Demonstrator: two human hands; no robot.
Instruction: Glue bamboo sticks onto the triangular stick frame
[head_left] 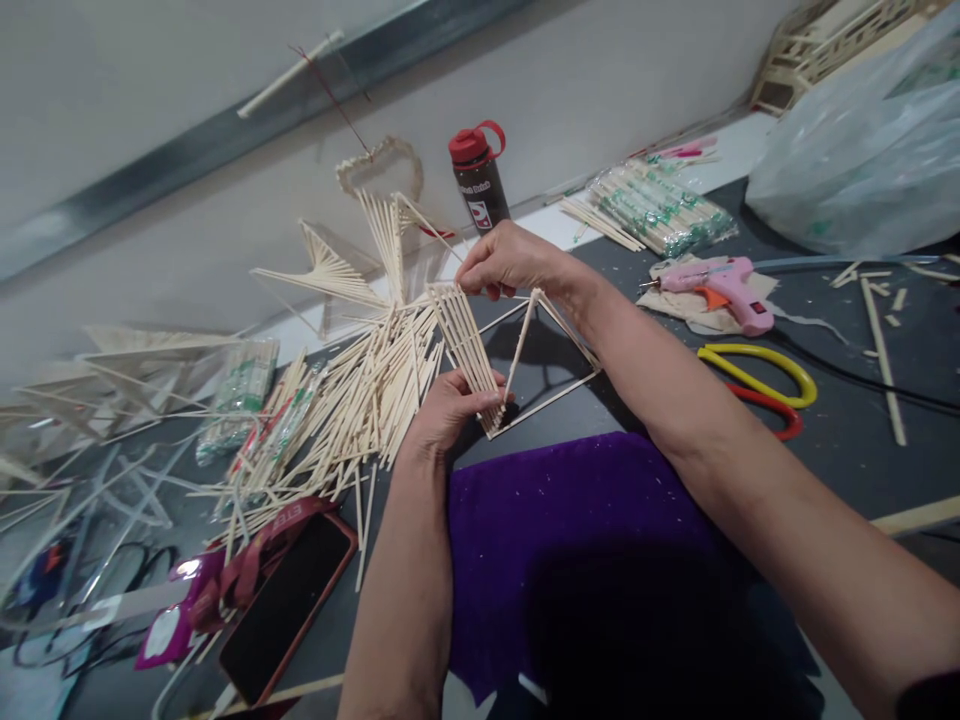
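A frame of thin wooden sticks stands tilted over the dark table, with a row of sticks side by side on its left and open triangles on its right. My left hand is closed round the lower end of that row, thumb across the front. At the top of the row, my right hand pinches with its fingertips; a thin stick slants up and left from them. Whether the fingers also touch the frame's top edge is too small to tell. A heap of loose sticks lies left of my left hand.
A black bottle with a red lid stands behind the frame. To the right are a pink glue gun, yellow-handled scissors and a plastic bag. A phone lies front left; packs of sticks lie at the back.
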